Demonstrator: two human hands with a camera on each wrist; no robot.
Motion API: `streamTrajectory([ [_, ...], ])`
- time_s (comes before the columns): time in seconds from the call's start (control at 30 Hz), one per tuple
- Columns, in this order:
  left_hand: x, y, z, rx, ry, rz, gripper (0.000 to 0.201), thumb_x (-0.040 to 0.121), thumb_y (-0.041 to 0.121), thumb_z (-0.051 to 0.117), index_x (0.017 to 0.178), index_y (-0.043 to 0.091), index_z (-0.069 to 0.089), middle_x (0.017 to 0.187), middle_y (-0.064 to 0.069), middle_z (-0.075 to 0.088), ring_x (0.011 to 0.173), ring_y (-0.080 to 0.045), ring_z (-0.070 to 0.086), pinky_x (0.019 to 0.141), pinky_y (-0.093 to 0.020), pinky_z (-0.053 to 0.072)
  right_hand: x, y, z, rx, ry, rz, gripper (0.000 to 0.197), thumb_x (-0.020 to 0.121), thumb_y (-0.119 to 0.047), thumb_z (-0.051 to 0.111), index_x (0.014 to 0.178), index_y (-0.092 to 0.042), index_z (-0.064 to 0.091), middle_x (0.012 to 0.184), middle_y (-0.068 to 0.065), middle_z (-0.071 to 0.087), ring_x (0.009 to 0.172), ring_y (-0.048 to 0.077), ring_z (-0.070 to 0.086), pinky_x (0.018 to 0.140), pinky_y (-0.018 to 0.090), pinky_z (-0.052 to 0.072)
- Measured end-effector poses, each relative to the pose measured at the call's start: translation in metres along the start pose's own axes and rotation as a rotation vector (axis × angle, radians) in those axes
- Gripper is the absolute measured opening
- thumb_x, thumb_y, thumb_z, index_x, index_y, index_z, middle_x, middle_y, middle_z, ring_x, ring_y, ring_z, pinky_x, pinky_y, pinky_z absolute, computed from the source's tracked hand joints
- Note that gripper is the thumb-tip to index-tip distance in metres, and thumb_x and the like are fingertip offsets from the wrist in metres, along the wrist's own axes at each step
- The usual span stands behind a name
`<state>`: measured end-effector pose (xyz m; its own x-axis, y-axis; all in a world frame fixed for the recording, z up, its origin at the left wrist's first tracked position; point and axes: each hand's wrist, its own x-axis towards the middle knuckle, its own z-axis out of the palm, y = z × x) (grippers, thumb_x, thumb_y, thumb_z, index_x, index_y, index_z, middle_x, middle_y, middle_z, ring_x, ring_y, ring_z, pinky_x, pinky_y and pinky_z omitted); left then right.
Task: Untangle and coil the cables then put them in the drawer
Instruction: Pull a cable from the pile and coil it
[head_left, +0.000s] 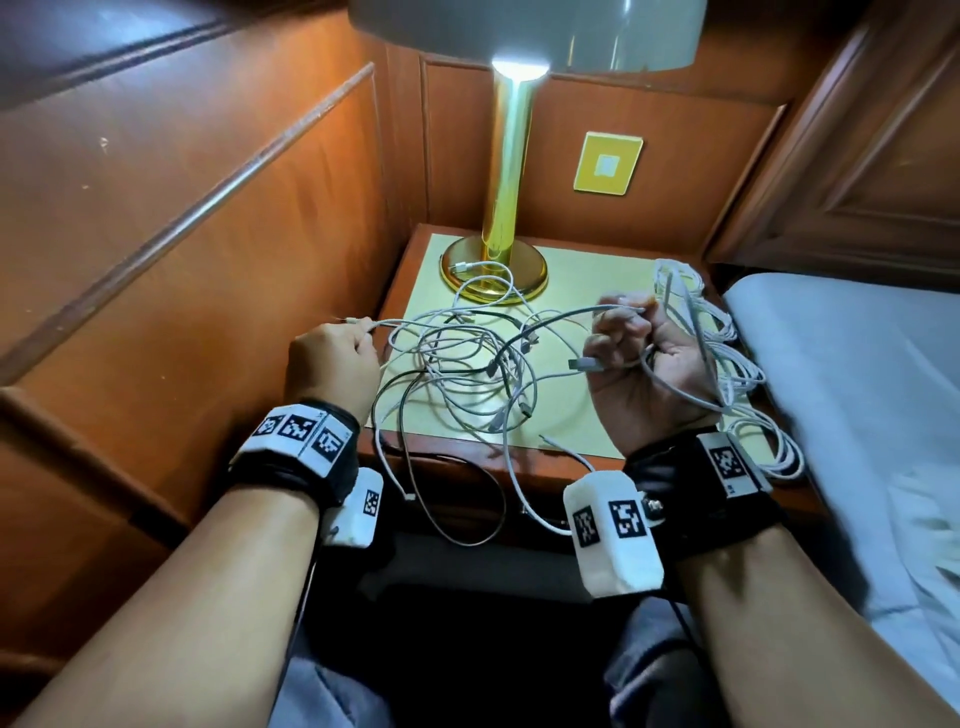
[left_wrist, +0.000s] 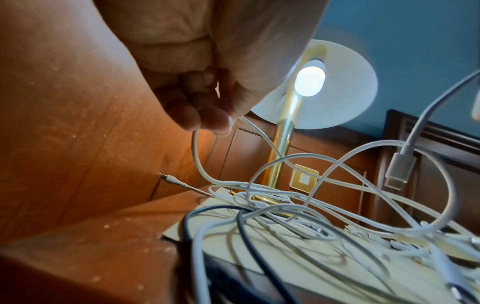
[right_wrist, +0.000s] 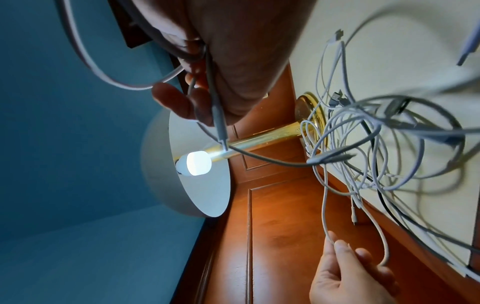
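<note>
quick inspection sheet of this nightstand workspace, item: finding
surface: nightstand top, pale mat, wood edge
job's things: tangled cables mid-top, mostly white, one dark; separate white bundle at right edge; drawer not seen
clutter: nothing seen
grippers: left hand pinches a white cable; right hand grips several strands
cables: some loops hang over the front edge
surroundings: lit brass lamp, wood panelling, bed at right
</note>
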<state>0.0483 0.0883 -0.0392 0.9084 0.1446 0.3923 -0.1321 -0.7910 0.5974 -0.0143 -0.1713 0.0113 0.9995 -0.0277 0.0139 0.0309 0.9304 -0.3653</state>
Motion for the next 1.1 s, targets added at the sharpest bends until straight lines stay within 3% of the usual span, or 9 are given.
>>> streamTrajectory([
  [0.23,-0.013,0.021,0.010,-0.057,-0.167,0.214,0.027,0.091,0.015,0.068,0.116,0.004,0.074,0.109,-0.018,0.069,0.098,-0.033,0.066,0.091,-0.037,0.052,0.000,0.019,-0.002,-0.134,0.023,0.083,0.012,0.093,-0.023,0.045,0.085,-0.017,0.050,0.078,0.000,0.057,0.060,0.005,0.058,0.051,0.016,0.042],
  [0.37,-0.025,0.036,0.008,-0.292,-0.273,0.291,0.030,0.084,0.017,0.077,0.113,0.019,0.074,0.114,-0.002,0.055,0.086,-0.001,0.063,0.079,-0.009,0.048,-0.001,0.027,-0.001,-0.184,0.037,0.207,0.027,0.105,-0.021,0.033,0.086,-0.013,0.051,0.084,0.002,0.051,0.064,0.008,0.058,0.047,0.017,0.041],
  [0.43,-0.028,0.039,0.005,-0.374,-0.383,0.317,0.025,0.082,0.009,0.075,0.103,0.021,0.075,0.114,0.002,0.050,0.087,-0.001,0.060,0.069,-0.006,0.044,-0.001,0.031,0.000,-0.190,0.039,0.235,0.031,0.108,-0.022,0.028,0.087,-0.012,0.050,0.083,0.003,0.054,0.065,0.008,0.060,0.046,0.018,0.041],
  [0.53,-0.029,0.040,0.002,-0.447,-0.574,0.285,0.019,0.077,0.014,0.061,0.081,0.024,0.076,0.103,0.007,0.056,0.095,-0.005,0.057,0.081,-0.014,0.045,0.000,0.034,0.000,-0.173,0.021,0.238,0.032,0.107,-0.021,0.028,0.086,-0.011,0.051,0.082,0.003,0.057,0.065,0.008,0.062,0.046,0.017,0.042],
  [0.6,-0.029,0.041,-0.002,-0.528,-0.670,0.216,0.023,0.072,0.019,0.049,0.061,0.025,0.068,0.091,0.005,0.064,0.095,-0.010,0.061,0.090,-0.035,0.047,0.001,0.033,-0.001,-0.137,0.001,0.248,0.031,0.105,-0.021,0.031,0.085,-0.011,0.053,0.083,0.003,0.054,0.065,0.008,0.062,0.046,0.018,0.043],
  [0.77,-0.035,0.052,-0.023,-0.933,-0.818,-0.035,0.012,0.068,0.006,0.037,0.064,0.005,0.048,0.074,-0.022,0.062,0.072,-0.029,0.062,0.063,-0.033,0.051,-0.001,0.027,-0.002,-0.320,0.072,0.236,0.018,0.101,-0.021,0.040,0.088,-0.014,0.049,0.082,0.001,0.048,0.055,0.006,0.051,0.044,0.015,0.036],
  [0.87,-0.047,0.059,-0.040,-1.122,-0.800,-0.144,0.009,0.076,0.008,0.042,0.083,0.004,0.048,0.065,-0.016,0.049,0.052,-0.024,0.051,0.047,-0.028,0.042,-0.013,0.033,0.001,-0.638,0.185,0.187,0.019,0.104,-0.017,0.041,0.088,-0.013,0.049,0.074,0.003,0.047,0.048,0.009,0.044,0.037,0.019,0.030],
  [0.97,-0.062,0.065,-0.056,-1.235,-0.666,-0.090,0.009,0.083,0.001,0.051,0.091,0.006,0.052,0.060,-0.012,0.049,0.039,-0.014,0.035,0.046,-0.027,0.034,-0.033,0.036,-0.003,-0.914,0.256,0.273,0.022,0.102,-0.029,0.050,0.084,-0.016,0.053,0.072,0.003,0.050,0.046,0.011,0.044,0.044,0.024,0.034],
  [1.1,-0.090,0.078,-0.077,-1.432,-0.493,-0.068,0.022,0.090,0.002,0.049,0.088,0.006,0.070,0.069,-0.011,0.063,0.044,-0.018,0.053,0.050,-0.026,0.048,-0.076,0.036,-0.006,-1.363,0.263,0.504,0.036,0.099,-0.043,0.054,0.081,-0.012,0.053,0.050,-0.002,0.056,0.033,0.011,0.046,0.034,0.018,0.036],
])
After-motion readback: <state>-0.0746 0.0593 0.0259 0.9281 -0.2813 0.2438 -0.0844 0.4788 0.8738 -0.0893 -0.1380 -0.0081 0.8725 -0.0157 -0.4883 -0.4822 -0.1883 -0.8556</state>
